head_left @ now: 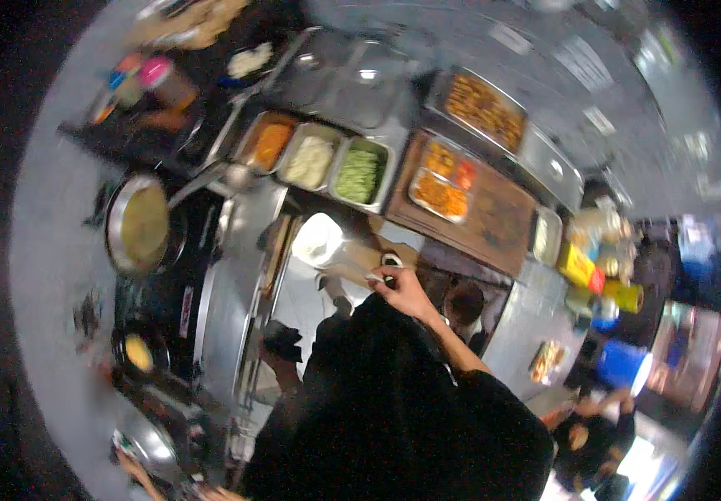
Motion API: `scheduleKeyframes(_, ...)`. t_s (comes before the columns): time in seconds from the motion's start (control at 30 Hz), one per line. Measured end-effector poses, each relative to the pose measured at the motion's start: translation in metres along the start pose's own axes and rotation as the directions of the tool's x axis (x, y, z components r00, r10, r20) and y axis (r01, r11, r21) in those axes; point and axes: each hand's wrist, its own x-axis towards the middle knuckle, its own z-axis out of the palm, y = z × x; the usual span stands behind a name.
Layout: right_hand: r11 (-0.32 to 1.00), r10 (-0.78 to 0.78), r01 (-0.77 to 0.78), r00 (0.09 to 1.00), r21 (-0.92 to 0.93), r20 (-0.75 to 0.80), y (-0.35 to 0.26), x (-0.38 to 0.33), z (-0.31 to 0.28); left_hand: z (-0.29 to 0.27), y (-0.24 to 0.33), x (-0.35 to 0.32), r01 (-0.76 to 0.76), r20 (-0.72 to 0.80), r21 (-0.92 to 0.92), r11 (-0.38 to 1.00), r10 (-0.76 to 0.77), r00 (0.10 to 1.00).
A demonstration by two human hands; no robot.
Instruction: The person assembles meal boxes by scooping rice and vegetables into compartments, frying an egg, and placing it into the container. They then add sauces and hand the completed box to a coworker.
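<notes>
My right hand (pixel 402 294) reaches forward from the right, its fingers closed on the end of a pale, blurred handle. That handle runs up and left toward a white round bowl-shaped vessel (pixel 317 238), which seems to be joined to it, though blur makes this hard to tell. The vessel hangs in front of the steel pans of orange shreds (pixel 268 145), white pieces (pixel 309 160) and chopped green vegetable (pixel 360 174). My left hand does not show; my black clothing covers the lower middle of the view.
At left, a large pan of yellowish liquid (pixel 143 224) and a small pan with yellow food (pixel 138 352) sit on the stove. A wooden board (pixel 494 225) bears a divided tray (pixel 442 182). Another person's hand (pixel 133 473) is lower left; another person (pixel 593 434) is lower right.
</notes>
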Motion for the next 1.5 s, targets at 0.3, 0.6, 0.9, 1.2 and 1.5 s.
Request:
scheduleKeyframes(0.3,0.997,-0.071,0.065,0.969,-0.034,-0.238,0.024,0.013,-0.106,0.167,-0.04,0.039,0.378,0.233,0.312,0.872,-0.456,0.859)
scheduleKeyframes(0.6,0.973,-0.227,0.229,0.967,0.008,-0.116,0.031,0.136,-0.163,0.278,-0.083,0.021,0.045,0.443,0.264,0.963,-0.163,0.881)
scheduleKeyframes(0.9,0.937,-0.142,-0.065,0.828,0.344,0.543,-0.089,0.325,-0.045,0.189,-0.131,-0.012,-0.449,0.402,0.613,0.65,0.233,0.886)
scheduleKeyframes(1.2,0.613,-0.516,-0.291,0.558,0.735,0.65,-0.117,0.454,0.164,0.149,-0.127,-0.036,0.055,0.002,-0.23,0.972,-0.056,0.998)
scheduleKeyframes(1.5,0.771,-0.262,-0.173,0.791,0.613,0.552,-0.134,0.478,0.208,0.157,-0.062,-0.012,0.276,0.002,0.041,0.96,-0.276,0.961)
